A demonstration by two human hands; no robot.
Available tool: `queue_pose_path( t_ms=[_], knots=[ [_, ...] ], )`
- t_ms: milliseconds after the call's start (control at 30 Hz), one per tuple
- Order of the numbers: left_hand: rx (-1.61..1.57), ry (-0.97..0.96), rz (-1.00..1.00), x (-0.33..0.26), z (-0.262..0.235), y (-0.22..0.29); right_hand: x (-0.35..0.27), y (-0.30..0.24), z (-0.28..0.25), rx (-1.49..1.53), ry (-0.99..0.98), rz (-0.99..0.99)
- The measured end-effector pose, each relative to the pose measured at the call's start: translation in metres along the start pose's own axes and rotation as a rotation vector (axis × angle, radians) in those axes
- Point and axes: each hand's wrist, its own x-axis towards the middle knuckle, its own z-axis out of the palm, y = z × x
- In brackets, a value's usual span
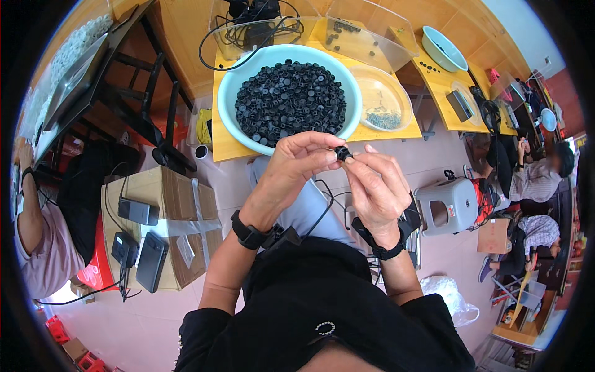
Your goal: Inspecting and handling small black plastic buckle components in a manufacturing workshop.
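Note:
Between my two hands is a small black plastic cap (342,152), round and knob-like. My left hand (299,162) pinches it between thumb and fingertips from the left. The thumb and fingers of my right hand (377,189) close on its right side. Both hands are just off the near edge of the yellow table (232,146). Right beyond them stands a light-blue basin (227,102) heaped with similar small black caps (288,99). Beside it lies a round clear tray (378,87) with a pile of thin silvery metal pieces (383,119), too small to name exactly.
Clear plastic bins (372,40) and a black cable (204,53) are at the table's back. A cardboard box (180,204) with black devices stands left, a grey stool (447,204) right. Another person (46,242) sits at far left; others sit at right.

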Motion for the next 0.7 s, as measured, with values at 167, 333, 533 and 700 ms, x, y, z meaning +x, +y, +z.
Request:
queue_pose_path(
  t_ms=[167,333,533,700],
  knots=[
    [0.066,0.015,0.049,-0.001,0.004,0.003,-0.001,0.002,0.003,0.061,0.069,0.056],
    [0.152,0.003,0.114,0.005,0.009,0.006,0.001,0.004,0.002,0.103,0.100,0.101],
    [0.165,-0.008,0.150,0.011,0.014,0.011,0.006,0.007,0.002,0.088,0.116,0.124],
    [0.182,0.000,0.146,0.016,0.012,0.013,0.007,0.012,0.007,0.090,0.114,0.140]
  ],
)
